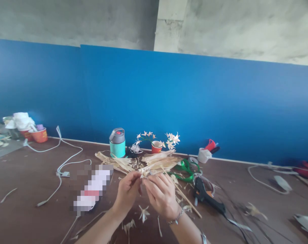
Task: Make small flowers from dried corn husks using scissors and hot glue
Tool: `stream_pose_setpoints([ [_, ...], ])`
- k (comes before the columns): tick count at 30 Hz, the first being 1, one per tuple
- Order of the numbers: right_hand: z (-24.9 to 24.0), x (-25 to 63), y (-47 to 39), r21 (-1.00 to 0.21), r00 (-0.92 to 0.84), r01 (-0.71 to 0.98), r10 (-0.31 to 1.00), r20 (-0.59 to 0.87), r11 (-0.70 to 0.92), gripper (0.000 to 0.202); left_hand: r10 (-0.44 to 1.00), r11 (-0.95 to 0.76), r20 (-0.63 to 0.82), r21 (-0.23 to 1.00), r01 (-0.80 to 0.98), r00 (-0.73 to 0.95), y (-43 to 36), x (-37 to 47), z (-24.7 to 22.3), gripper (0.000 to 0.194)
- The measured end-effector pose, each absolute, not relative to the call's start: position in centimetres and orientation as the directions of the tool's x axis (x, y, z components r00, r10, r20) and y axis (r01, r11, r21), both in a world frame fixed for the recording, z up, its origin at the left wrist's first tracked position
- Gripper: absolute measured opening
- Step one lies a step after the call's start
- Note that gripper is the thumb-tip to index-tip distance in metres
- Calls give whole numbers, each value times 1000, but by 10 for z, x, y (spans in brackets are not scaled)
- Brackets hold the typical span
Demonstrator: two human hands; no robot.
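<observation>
My left hand and my right hand meet in front of me over the table. Between their pinched fingertips is a small pale husk flower, partly hidden by the fingers. Just below the hands, another star-shaped husk flower lies on the tabletop, with a torn husk scrap to its left. Beyond the hands, dried husks are spread out in a pile. A bracelet circles my right wrist.
A black glue gun and green ribbon lie on the right. At the back stand a teal flask and a red cup with flower sprays. Left are a blurred-out device and a white cable. A blue partition closes the back.
</observation>
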State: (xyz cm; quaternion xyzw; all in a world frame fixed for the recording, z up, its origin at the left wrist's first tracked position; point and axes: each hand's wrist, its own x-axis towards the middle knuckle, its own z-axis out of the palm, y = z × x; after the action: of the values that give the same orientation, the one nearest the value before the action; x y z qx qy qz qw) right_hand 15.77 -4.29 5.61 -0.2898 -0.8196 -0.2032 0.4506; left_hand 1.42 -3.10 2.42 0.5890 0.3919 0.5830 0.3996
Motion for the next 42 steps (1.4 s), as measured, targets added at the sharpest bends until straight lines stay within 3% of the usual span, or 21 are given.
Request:
stream_pose_setpoints([
  [3,53,157,-45,-61,-362,621,355,862,782,21,933,-359,359,933,-19,-2,-33,15,29,14],
  [6,55,154,-48,-412,-123,550,558,821,727,7,940,-341,341,940,9,-24,-35,15,31,14],
  [7,58,152,-48,-547,-45,501,651,757,671,6,939,-342,343,939,25,-29,-35,14,31,14],
  [9,64,149,-48,-787,15,364,842,539,497,24,932,-359,361,932,53,-40,-35,14,30,13],
  [12,73,144,-46,-972,-62,147,983,175,183,35,920,-386,389,920,65,-44,-34,13,27,11],
  [15,77,141,-46,-999,-151,-10,987,44,43,29,914,-402,403,915,33,-44,-33,14,25,11],
  [20,78,144,-46,-993,-217,-120,976,17,-9,24,913,-407,407,913,2,-18,-32,14,22,13],
  [33,79,151,-42,-967,-206,134,961,186,216,15,906,-424,423,906,-9,-30,-31,15,20,9],
  [42,89,147,-50,-931,-254,213,937,240,296,18,882,-453,463,884,111,-86,-35,14,26,8],
])
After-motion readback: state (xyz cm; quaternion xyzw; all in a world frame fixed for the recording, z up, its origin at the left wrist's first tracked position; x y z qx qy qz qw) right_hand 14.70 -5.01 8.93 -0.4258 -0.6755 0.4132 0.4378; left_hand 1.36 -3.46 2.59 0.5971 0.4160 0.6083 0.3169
